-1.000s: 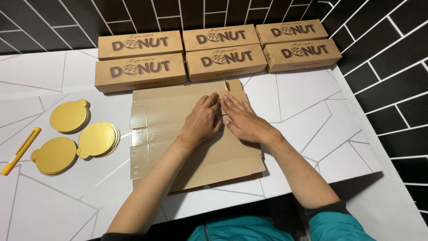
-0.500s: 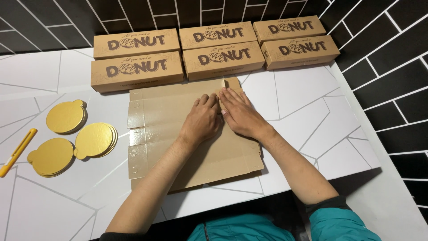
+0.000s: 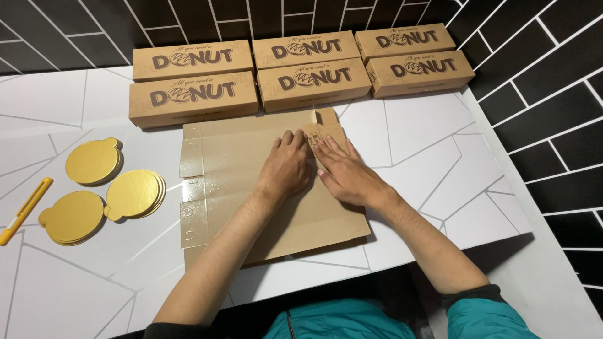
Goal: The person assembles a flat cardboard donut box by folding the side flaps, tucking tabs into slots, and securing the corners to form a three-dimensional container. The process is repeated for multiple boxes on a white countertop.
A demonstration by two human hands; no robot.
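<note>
Person, head view: left hand (image 3: 286,169) and right hand (image 3: 344,176) bare, no gloves, rings or watch. Forearms bare. Teal sleeves w/ dark cuffs pushed up near elbows. Teal top, centre zip.

Six closed brown boxes (image 3: 312,73) sit in two rows at the back of the white table (image 3: 433,150), against a black tiled wall (image 3: 540,81). At left lie three stacks of round gold cake boards (image 3: 133,193) (each with a small tab), and near the edge a yellow knife (image 3: 24,210).
</note>
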